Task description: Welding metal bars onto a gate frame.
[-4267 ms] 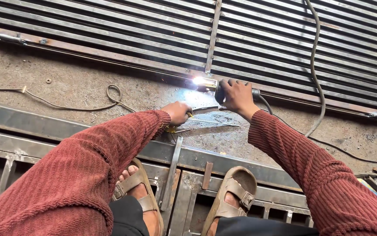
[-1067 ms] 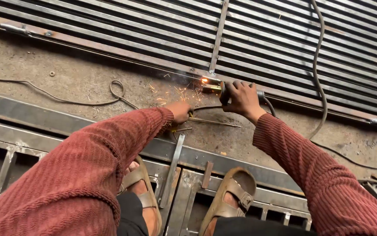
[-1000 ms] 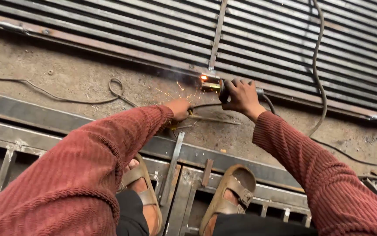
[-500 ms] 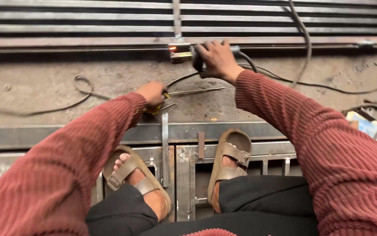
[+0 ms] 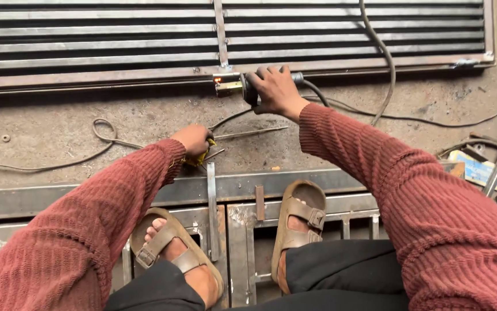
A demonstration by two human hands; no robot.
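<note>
Right hand [image 5: 275, 89] was clamped on the grinder [image 5: 238, 86], its head against the gate frame [image 5: 116, 75] beside a glowing spot, while left hand [image 5: 192, 140], nearer the sandals [image 5: 297, 222], gripped a yellow-handled tool [image 5: 203, 155], likely as a brace.

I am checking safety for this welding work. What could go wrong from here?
1. The right hand is bare on the welding holder beside a glowing weld spot: a burn seems possible.
2. Toes are uncovered in the sandals; sparks or hot metal may hurt them.
3. Cables cross the floor: a possible trip.
</note>
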